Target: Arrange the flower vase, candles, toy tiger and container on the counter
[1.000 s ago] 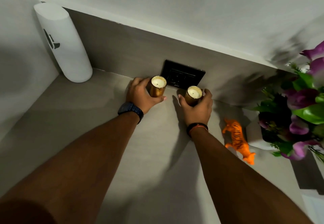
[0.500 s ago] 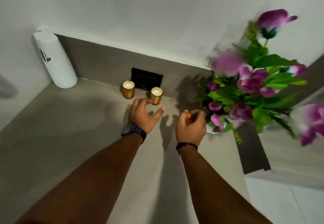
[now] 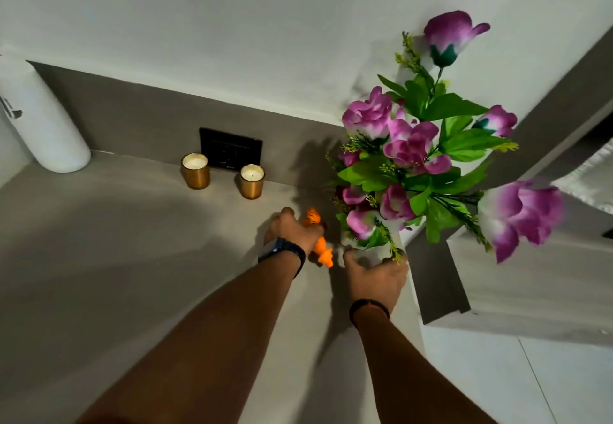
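Two gold candles stand side by side against the backsplash, one on the left point(image 3: 195, 171) and one on the right point(image 3: 252, 181). My left hand point(image 3: 293, 229) is closed over the orange toy tiger point(image 3: 320, 246), whose ends stick out from under it. My right hand point(image 3: 374, 276) grips the base of the white flower vase point(image 3: 371, 252), which holds purple flowers point(image 3: 411, 148) with green leaves. The tall white cylindrical container point(image 3: 43, 124) stands in the far left corner of the grey counter point(image 3: 116, 257).
A black socket plate point(image 3: 230, 149) sits on the backsplash behind the candles. A grey block point(image 3: 530, 277) rises at the counter's right end, with white floor tiles point(image 3: 497, 383) below it. White walls close the back and left.
Both hands have left the candles and moved right. My left hand has closed on the toy tiger, and my right hand has shifted from the tiger to the vase base.
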`<move>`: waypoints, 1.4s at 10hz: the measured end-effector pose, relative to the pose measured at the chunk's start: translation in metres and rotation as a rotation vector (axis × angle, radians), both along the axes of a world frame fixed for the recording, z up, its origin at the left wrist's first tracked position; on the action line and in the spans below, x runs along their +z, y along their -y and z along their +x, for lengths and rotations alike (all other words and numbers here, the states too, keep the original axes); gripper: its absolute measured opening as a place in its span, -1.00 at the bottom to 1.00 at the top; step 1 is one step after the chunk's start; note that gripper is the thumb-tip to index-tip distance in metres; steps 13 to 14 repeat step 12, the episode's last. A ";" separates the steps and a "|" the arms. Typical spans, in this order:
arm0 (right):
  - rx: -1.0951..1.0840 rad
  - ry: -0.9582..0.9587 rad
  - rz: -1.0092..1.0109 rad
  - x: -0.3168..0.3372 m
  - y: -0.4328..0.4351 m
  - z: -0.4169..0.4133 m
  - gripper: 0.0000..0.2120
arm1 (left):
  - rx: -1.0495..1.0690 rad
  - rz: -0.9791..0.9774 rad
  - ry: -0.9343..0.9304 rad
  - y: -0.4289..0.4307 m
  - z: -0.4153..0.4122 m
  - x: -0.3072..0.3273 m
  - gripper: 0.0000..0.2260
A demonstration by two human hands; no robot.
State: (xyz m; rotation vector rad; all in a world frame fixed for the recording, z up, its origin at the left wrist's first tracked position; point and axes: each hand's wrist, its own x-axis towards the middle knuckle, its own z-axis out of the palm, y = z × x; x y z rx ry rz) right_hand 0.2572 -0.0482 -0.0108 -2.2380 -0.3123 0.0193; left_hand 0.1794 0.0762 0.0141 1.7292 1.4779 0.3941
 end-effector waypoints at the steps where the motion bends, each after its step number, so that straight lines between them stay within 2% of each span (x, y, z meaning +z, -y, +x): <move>1: 0.061 -0.118 0.015 -0.002 -0.017 0.019 -0.09 | -0.052 0.016 -0.051 -0.004 0.008 -0.003 -0.62; 2: 0.158 -0.207 0.005 -0.002 -0.031 0.033 -0.21 | -0.094 0.032 -0.077 -0.010 0.013 -0.006 -0.76; 3: 0.094 -0.120 0.035 -0.001 -0.038 0.038 -0.22 | -0.095 0.032 -0.060 -0.019 0.015 -0.009 -0.76; 4: 0.076 -0.118 0.032 -0.003 -0.044 0.040 -0.15 | -0.102 0.044 -0.053 -0.033 0.018 -0.008 -0.72; 5: 0.091 -0.056 0.043 -0.003 -0.050 0.039 -0.47 | -0.109 0.030 -0.042 -0.048 0.021 -0.006 -0.71; 7: 0.096 -0.063 0.111 -0.007 -0.058 0.038 -0.17 | -0.113 0.017 0.006 -0.064 0.028 -0.005 -0.79; 9: 0.112 -0.084 0.124 -0.009 -0.056 0.041 -0.07 | -0.140 0.036 0.035 -0.068 0.027 -0.007 -0.79; 10: 0.147 -0.056 0.111 -0.008 -0.053 0.043 -0.07 | -0.123 0.031 0.071 -0.065 0.024 -0.004 -0.73; 11: 0.157 -0.032 0.156 -0.006 -0.045 0.044 -0.05 | -0.152 0.085 0.087 -0.062 0.016 0.001 -0.57; 12: 0.123 -0.065 0.174 -0.002 -0.034 0.040 0.16 | -0.170 0.183 0.100 -0.059 0.010 0.007 -0.35; 14: 0.123 -0.065 0.174 -0.002 -0.034 0.040 0.16 | -0.170 0.183 0.100 -0.059 0.010 0.007 -0.35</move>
